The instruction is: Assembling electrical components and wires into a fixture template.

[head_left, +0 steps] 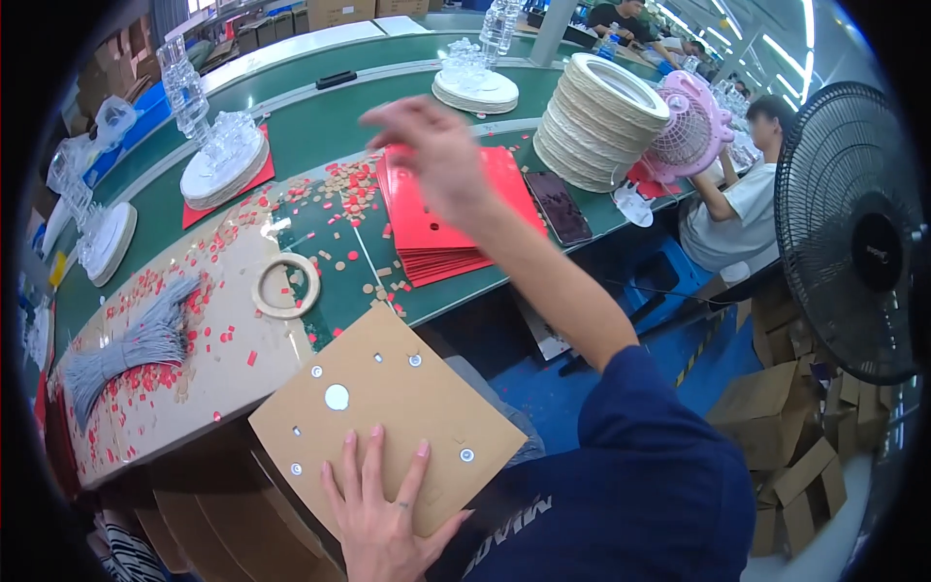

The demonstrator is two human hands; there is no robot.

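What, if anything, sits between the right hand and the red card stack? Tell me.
Nothing visible does. The right hand, blurred, hovers directly over the red card stack on the green table; the dark phone lies off to the stack's right, out of the way.

Brown cardboard square (388,417): flat, turned diamond-wise, punched with one big round hole plus several small ones, few ringed silver; sits just below-right of the rope ring (286,286). Red card stack (441,218): neat pile, small centre hole in top sheet, lies right of that ring.
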